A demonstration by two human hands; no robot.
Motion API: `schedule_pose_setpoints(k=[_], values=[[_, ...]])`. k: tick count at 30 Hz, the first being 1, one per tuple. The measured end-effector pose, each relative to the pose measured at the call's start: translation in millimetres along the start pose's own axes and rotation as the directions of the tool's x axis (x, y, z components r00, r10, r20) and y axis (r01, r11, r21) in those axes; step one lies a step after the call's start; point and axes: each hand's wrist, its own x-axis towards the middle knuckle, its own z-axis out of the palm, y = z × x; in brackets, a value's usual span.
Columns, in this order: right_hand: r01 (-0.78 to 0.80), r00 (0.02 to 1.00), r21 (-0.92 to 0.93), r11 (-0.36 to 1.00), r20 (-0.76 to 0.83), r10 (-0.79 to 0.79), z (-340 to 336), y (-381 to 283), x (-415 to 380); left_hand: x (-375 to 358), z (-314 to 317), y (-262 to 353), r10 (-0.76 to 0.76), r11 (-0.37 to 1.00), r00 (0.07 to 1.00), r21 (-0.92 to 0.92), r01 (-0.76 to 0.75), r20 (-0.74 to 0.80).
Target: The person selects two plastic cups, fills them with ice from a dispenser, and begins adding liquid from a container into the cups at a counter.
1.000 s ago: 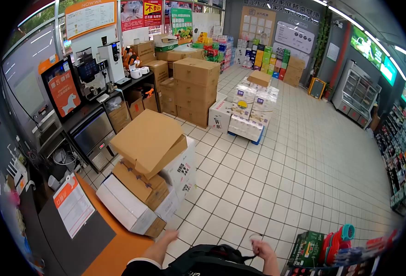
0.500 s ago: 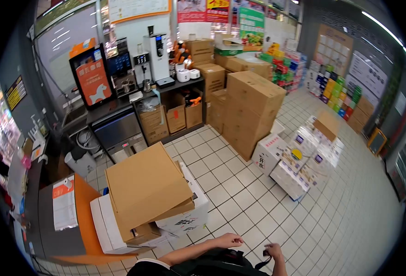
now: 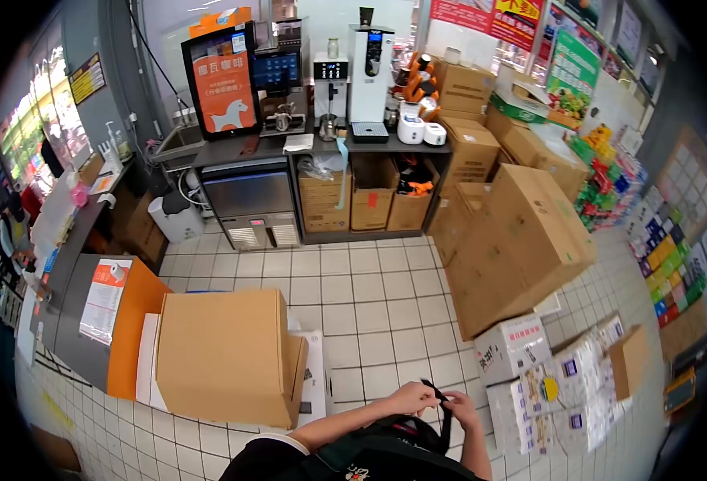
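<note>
A black strap [image 3: 447,429] runs up between my hands at the bottom of the head view, close in front of my body. My left hand [image 3: 414,398] is closed, its fingertips pinched at the upper end of the strap. Touching the same strap from the other side, my right hand [image 3: 463,409] has its fingers curled round it. Below the hands lies dark cloth, an apron or bag [image 3: 353,453], with a small printed flower. What the strap joins to is hidden.
A large cardboard box [image 3: 221,353] sits on white cartons to the left, beside an orange-sided counter [image 3: 133,329]. Tall cardboard boxes [image 3: 514,248] and plastic-wrapped packs [image 3: 566,393] stand to the right. Ahead, a counter holds coffee machines [image 3: 369,80]. Tiled floor [image 3: 361,301] lies between.
My view has turned left. My hands have come together at the strap; before, they were apart, with the strap hanging by my right hand.
</note>
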Motion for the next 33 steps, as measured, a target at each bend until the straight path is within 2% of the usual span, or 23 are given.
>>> schedule_pose_setpoints(k=[2, 4, 5, 7, 9, 11, 12, 13, 14, 16, 17, 18, 20, 22, 25, 27, 29, 30, 32, 33], values=[[-0.116, 0.992, 0.125, 0.985, -0.027, 0.12, -29.8, 28.1, 34.6, 27.7, -24.1, -4.5, 0.013, 1.0, 0.999, 0.02, -0.012, -0.042], [-0.251, 0.965, 0.111, 0.962, -0.055, 0.258, -53.8, 38.7, 65.0, 49.1, -52.0, -25.7, 0.025, 1.0, 0.99, 0.021, -0.022, -0.139], [-0.336, 0.939, 0.113, 0.935, -0.042, 0.342, -67.2, 39.7, 83.3, 58.7, -69.4, -35.2, -0.008, 0.997, 0.984, 0.073, 0.021, -0.178], [-0.45, 0.893, 0.024, 0.893, -0.007, 0.45, -90.1, 35.3, 124.5, 68.4, -95.2, -43.1, -0.065, 0.988, 0.934, 0.11, 0.11, -0.35], [-0.351, 0.933, -0.242, 0.905, -0.005, 0.36, -104.5, 31.6, 181.5, 76.7, -121.5, -63.0, -0.128, 0.977, 0.885, 0.095, 0.19, -0.448], [-0.197, 0.965, -0.459, 0.866, 0.067, 0.255, -113.1, 2.6, 240.7, 86.5, -138.4, -60.6, -0.185, 0.963, 0.815, 0.065, 0.262, -0.549], [-0.161, 0.963, -0.487, 0.859, 0.113, 0.244, -108.7, -12.7, 284.4, 89.9, -152.2, -57.3, -0.188, 0.953, 0.78, 0.081, 0.291, -0.597], [-0.093, 0.967, -0.399, 0.912, 0.181, 0.178, -103.8, -28.7, 325.9, 90.4, -165.3, -50.2, -0.194, 0.941, 0.742, 0.092, 0.326, -0.642], [-0.045, 0.962, -0.309, 0.95, 0.241, 0.124, -98.9, -44.0, 352.7, 89.5, -176.0, -41.7, -0.215, 0.954, 0.701, 0.007, 0.3, -0.679], [0.007, 0.921, -0.5, 0.866, 0.341, 0.19, -67.4, -132.5, 397.2, 88.2, -190.7, -40.4, -0.26, 0.945, 0.548, -0.093, 0.314, -0.795], [0.162, 0.889, -0.51, 0.845, 0.447, 0.099, -52.2, -147.3, 434.8, 87.1, -196.4, -44.1, -0.288, 0.931, 0.455, -0.135, 0.34, -0.842], [0.318, 0.831, -0.491, 0.811, 0.557, 0.011, -29.1, -158.7, 475.8, 84.1, -201.6, -52.0, -0.309, 0.926, 0.381, -0.185, 0.329, -0.871], [0.342, 0.768, -0.341, 0.876, 0.638, -0.051, 16.6, -209.8, 525.5, 78.8, -212.5, -57.7, -0.372, 0.907, 0.279, -0.283, 0.311, -0.885], [0.387, 0.715, -0.362, 0.848, 0.699, -0.028, 78.2, -263.1, 555.0, 75.3, -225.9, -72.3, -0.427, 0.879, 0.174, -0.362, 0.31, -0.887], [0.414, 0.673, -0.401, 0.817, 0.739, 0.021, 161.0, -305.9, 573.3, 76.3, -261.5, -93.6, -0.442, 0.868, 0.096, -0.398, 0.295, -0.892], [0.425, 0.656, -0.441, 0.791, 0.752, 0.067, 213.9, -338.8, 574.0, 76.4, -296.3, -98.8, -0.456, 0.833, 0.13, -0.371, 0.412, -0.88], [0.423, 0.483, -0.342, 0.839, 0.869, 0.11, 250.5, -359.1, 567.4, 72.6, -340.4, -93.8, -0.424, 0.852, 0.104, -0.358, 0.382, -0.899], [0.429, 0.468, -0.364, 0.827, 0.873, 0.142, 268.7, -363.2, 570.0, 72.6, -360.1, -104.4, -0.43, 0.856, 0.085, -0.375, 0.357, -0.899], [0.549, 0.359, -0.387, 0.741, 0.91, 0.209, 294.2, -383.6, 573.0, 64.0, -404.3, -79.9, -0.47, 0.843, 0.02, -0.442, 0.306, -0.883], [0.564, 0.334, -0.381, 0.733, 0.917, 0.22, 311.7, -389.8, 580.7, 59.7, -424.5, -82.9, -0.464, 0.846, -0.021, -0.45, 0.285, -0.886]])
